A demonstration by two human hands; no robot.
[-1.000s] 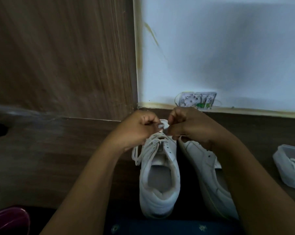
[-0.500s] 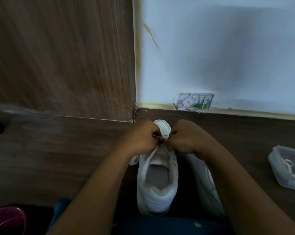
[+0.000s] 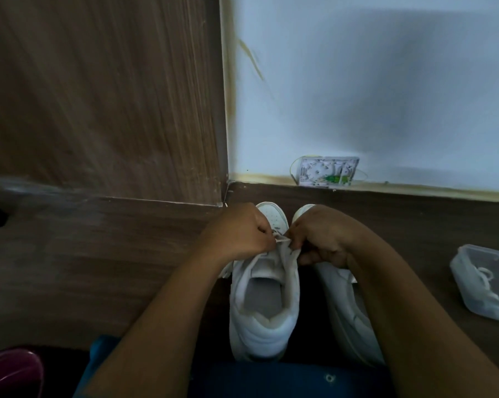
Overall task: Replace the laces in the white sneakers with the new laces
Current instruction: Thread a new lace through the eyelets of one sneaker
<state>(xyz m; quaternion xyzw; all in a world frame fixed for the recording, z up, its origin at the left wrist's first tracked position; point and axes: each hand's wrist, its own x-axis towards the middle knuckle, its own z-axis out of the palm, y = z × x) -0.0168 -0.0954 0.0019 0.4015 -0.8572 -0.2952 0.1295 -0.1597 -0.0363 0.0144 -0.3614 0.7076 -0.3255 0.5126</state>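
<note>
Sneaker in work: white leather-look sneaker [image 3: 264, 326], smooth upper, padded collar, perforated toe cap; stands upright on the dark brown wood-grain surface [image 3: 98, 268], toe toward the wall.
Lace: white flat lace [image 3: 282, 239], woven, stretched across the lower eyelets near the toe, with a loose length hanging at the sneaker's left side.
Left hand [image 3: 239, 231]: fingers curled, pinching the lace at the left eyelet row.
Right hand [image 3: 320, 234]: fingers curled, pinching the same lace at the right eyelet row.
Second sneaker: second white sneaker [image 3: 343, 305], same smooth finish, just beside the first on its right, partly hidden by the right forearm.
Container: clear rectangular plastic box [image 3: 460, 271], rounded corners, well apart to the right; a coiled white lace [image 3: 485, 275] lies inside.
Background: brown wood-grain panel [image 3: 98, 96] meets a pale painted wall [image 3: 357, 81], stained yellow along the joint.
Wall fitting: small white open junction box [image 3: 327, 170] at the wall's foot; its green marking is too small to read.
Near edge: blue denim cloth [image 3: 271, 380]; glossy maroon rounded object [image 3: 9, 372] at lower left.
</note>
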